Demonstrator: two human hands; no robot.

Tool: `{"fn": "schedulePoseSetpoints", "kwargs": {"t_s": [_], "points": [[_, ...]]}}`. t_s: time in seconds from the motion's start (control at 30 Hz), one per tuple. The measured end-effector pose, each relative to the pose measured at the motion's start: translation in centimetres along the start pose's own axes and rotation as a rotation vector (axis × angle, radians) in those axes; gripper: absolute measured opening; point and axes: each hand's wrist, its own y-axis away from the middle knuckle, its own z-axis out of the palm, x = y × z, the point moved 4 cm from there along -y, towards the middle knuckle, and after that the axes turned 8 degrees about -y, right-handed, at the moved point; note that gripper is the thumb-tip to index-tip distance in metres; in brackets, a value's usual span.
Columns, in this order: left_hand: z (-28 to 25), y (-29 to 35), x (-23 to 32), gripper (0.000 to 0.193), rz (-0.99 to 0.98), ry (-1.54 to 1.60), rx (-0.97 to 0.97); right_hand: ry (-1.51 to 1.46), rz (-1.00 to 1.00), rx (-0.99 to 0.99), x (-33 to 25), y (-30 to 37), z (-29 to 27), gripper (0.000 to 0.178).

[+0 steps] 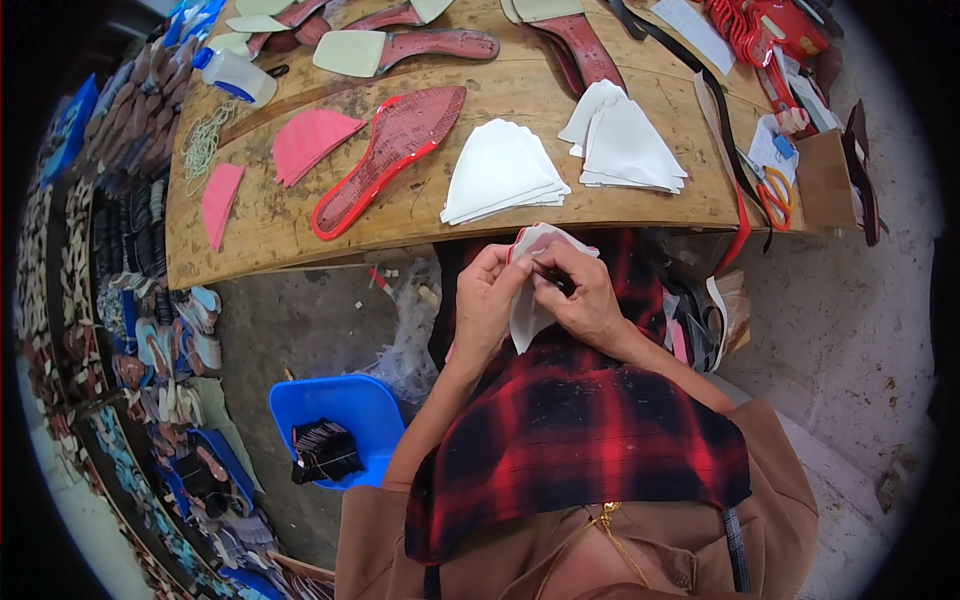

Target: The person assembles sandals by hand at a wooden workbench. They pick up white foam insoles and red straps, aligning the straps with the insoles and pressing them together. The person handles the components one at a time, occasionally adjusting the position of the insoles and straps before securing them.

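At the table's near edge, above my lap, my left hand (pixel 488 292) is closed on a white curved piece with a red edge (pixel 532 318). My right hand (pixel 585 297) meets it there, its fingers closed around a small dark tool (pixel 556 280) whose kind I cannot make out. The fingertips of both hands come close together at the upper part of the piece, and its lower tip hangs below them. Just beyond lie a fanned stack of white cut pieces (pixel 505 172) and another white stack (pixel 630 145) to its right.
On the wooden table (pixel 390 215) lie a red-edged sole (pixel 405 145), pink pieces (pixel 308 143), more soles (pixel 440 46), a blue-capped bottle (pixel 235 78) and orange-handled scissors (pixel 776 197). A blue bin (pixel 290 400) stands on the floor. Shoe parts (pixel 180 345) fill shelves at left.
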Motion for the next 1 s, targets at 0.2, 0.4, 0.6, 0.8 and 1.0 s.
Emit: {"fn": "schedulePoseSetpoints", "kwargs": {"t_s": [0.2, 0.4, 0.6, 0.8, 1.0], "points": [[-1.6, -0.1, -0.6, 0.017, 0.064, -0.321, -0.009, 0.027, -0.098, -0.076, 0.1, 0.4, 0.5, 0.017], [-1.7, 0.0, 0.9, 0.023, 0.109, -0.121, 0.130, -0.083, 0.044, -0.052, 0.3, 0.6, 0.7, 0.013], [-1.3, 0.7, 1.7, 0.027, 0.199, -0.473, 0.119, -0.369, 0.576, -0.012, 0.4, -0.9, 1.3, 0.026], [-4.2, 0.4, 4.7, 0.022, 0.311, -0.527, 0.470, -0.192, 0.547, 0.010, 1.7, 0.1, 1.2, 0.023], [-12.7, 2.4, 12.9, 0.020, 0.686, -0.095, 0.800, 0.501, 0.426, -0.014, 7.2, 5.1, -4.8, 0.021]]}}
